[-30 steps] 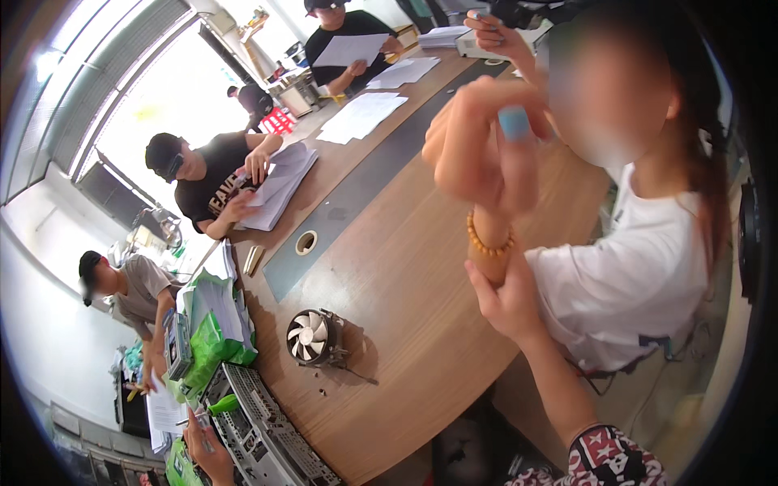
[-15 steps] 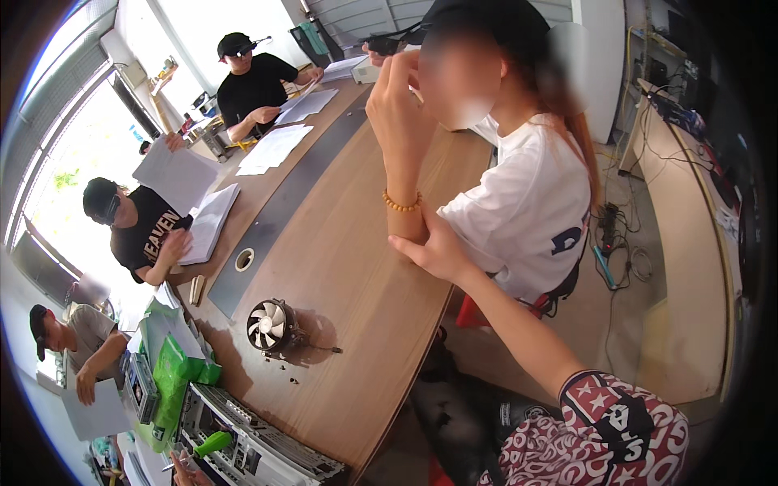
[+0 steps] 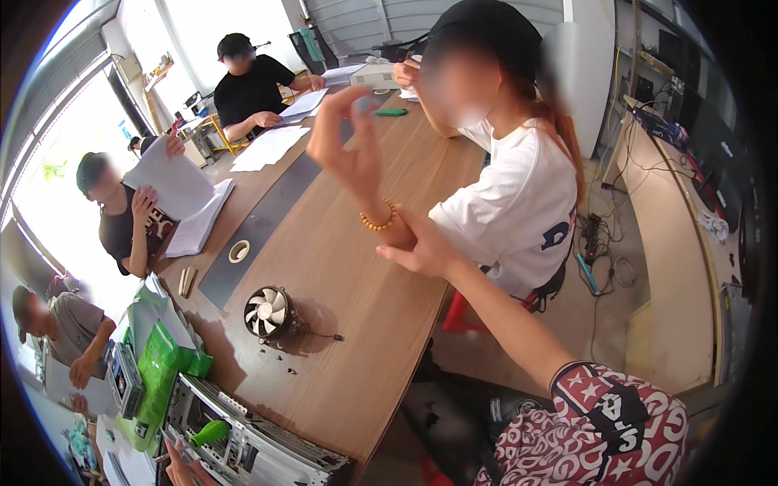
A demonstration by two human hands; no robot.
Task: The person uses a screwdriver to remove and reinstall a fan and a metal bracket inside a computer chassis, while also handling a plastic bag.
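My right hand [image 3: 419, 245] is closed round another person's raised forearm [image 3: 395, 235], just below a bracelet of yellow beads [image 3: 378, 215]. That person's curled hand [image 3: 348, 146] is lifted over the table and blurred. At the lower left edge my left hand [image 3: 185, 468] is partly cut off; its closed fingers appear to hold a screwdriver by the shaft, and the green handle [image 3: 212, 432] sticks out over an open metal computer case [image 3: 259, 454]. A cooling fan [image 3: 269, 313] with white blades stands on the table, its cable trailing right.
The wooden table [image 3: 369, 324] carries small dark screws [image 3: 292, 371], a tape roll [image 3: 239, 251], a green bag [image 3: 162, 364] and paper stacks [image 3: 198, 223]. Several people sit around it. A red stool [image 3: 466, 314] is at its right side. Cables [image 3: 596, 235] lie on the floor.
The gripped forearm has swung left and the raised hand has dropped away from the other person's face. My right hand has moved with it, still holding on. The view has shifted slightly.
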